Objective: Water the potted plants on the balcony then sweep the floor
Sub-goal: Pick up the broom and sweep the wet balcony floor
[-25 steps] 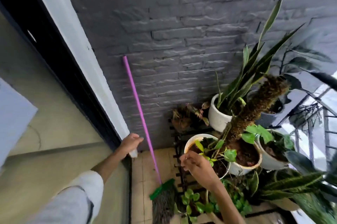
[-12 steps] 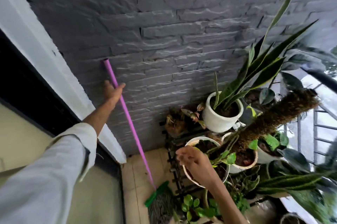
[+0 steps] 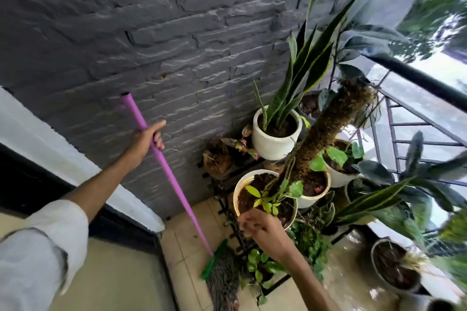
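A purple broom handle (image 3: 161, 159) is gripped near its upper end by the left hand (image 3: 147, 138), the fingers curled round it and the forefinger pointed out toward the grey brick wall (image 3: 177, 32). The handle is leaned diagonally, its capped top close to the wall and its lower end joined to a green broom head (image 3: 214, 261) with dark bristles (image 3: 223, 288) resting on the beige tiled floor (image 3: 182, 255). The left arm is stretched forward out of a pale rolled sleeve (image 3: 38, 255).

The right hand (image 3: 262, 231) is held at the near rim of a white pot (image 3: 236, 199) of dark soil with a small yellow-green seedling in it; the fingers are bent downward, but whether anything is pinched by them cannot be told, since the hand is blurred and seen from the back.

The pots are crowded on a black metal plant stand (image 3: 227, 186) to the right of the broom. A snake plant (image 3: 303, 68) is seen in a round white pot (image 3: 273, 141) against the wall. A moss pole (image 3: 328, 131) is tilted up out of another white pot (image 3: 316, 197) just beside the one at the right hand. Small-leaved green plants (image 3: 260, 262) are set lower down by the broom head. A dark pot (image 3: 394, 267) is placed on the floor at the far right, beneath a black railing (image 3: 424, 83).
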### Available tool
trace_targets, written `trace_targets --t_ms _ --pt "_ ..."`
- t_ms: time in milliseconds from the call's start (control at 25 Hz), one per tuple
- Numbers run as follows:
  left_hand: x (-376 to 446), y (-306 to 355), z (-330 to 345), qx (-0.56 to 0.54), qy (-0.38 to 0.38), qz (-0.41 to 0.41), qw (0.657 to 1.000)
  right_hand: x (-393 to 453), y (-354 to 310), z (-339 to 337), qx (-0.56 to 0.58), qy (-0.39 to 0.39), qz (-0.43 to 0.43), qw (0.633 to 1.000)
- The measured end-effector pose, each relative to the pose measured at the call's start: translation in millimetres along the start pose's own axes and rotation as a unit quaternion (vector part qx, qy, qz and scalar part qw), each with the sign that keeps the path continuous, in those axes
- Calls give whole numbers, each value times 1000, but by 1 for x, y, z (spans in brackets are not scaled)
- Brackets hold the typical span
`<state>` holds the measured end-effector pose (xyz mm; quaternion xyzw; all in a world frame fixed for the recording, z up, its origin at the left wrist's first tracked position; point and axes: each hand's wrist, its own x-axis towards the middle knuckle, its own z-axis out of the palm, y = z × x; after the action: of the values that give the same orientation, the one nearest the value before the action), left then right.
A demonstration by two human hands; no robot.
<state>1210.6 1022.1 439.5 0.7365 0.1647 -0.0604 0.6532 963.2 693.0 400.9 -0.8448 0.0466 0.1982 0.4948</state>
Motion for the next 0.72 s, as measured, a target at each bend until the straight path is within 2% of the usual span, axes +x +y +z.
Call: trace_targets --t_ms 80,200,320,480,600,720 --pt "-42 -11 37 0 -61 14 998 -13 9 -3 21 6 -9 1000" --pt "-120 -35 92 -20 -78 30 996 -44 37 -5 61 -1 35 997" --pt "-214 -64 135 -36 -69 65 995 -90 93 3 81 -12 80 993" --pt "-327 -76 175 -43 -19 96 994 -148 153 30 28 -26 134 990" --pt "-407 -88 191 -32 -5 127 991 -186 167 62 8 -66 136 988" --pt "-475 -98 198 -85 19 141 986 -217 175 82 40 -68 125 989"
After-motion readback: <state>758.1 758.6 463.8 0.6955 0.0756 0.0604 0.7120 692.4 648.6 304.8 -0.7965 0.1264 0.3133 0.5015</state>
